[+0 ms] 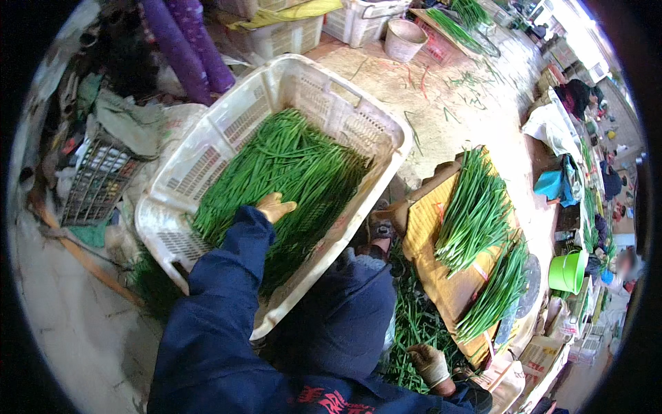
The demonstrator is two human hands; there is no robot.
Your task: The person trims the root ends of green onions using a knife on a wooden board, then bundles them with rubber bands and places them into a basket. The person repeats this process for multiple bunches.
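Observation:
My left hand [276,207], in a yellowish glove, reaches into a large white plastic crate [170,178]. It rests on or just above a heap of green chives or similar long leaves [289,155], fingers apart, apparently holding nothing. My right hand [429,365], in a pale glove, is low at the right beside loose green leaves [414,315]; its fingers are curled, and whether anything is in them cannot be told. Right of my knee, a yellow-covered board [432,227] bears two bunches of the leaves, a larger one [473,212] and a smaller one [496,290].
A dark metal blade [506,326] and a dark round disc [530,287] lie beside the smaller bunch. A black crate [101,181] stands at the left. A pale bucket [405,40] and stacked crates [289,36] are at the top. A green bucket [568,271] and other people are at the right.

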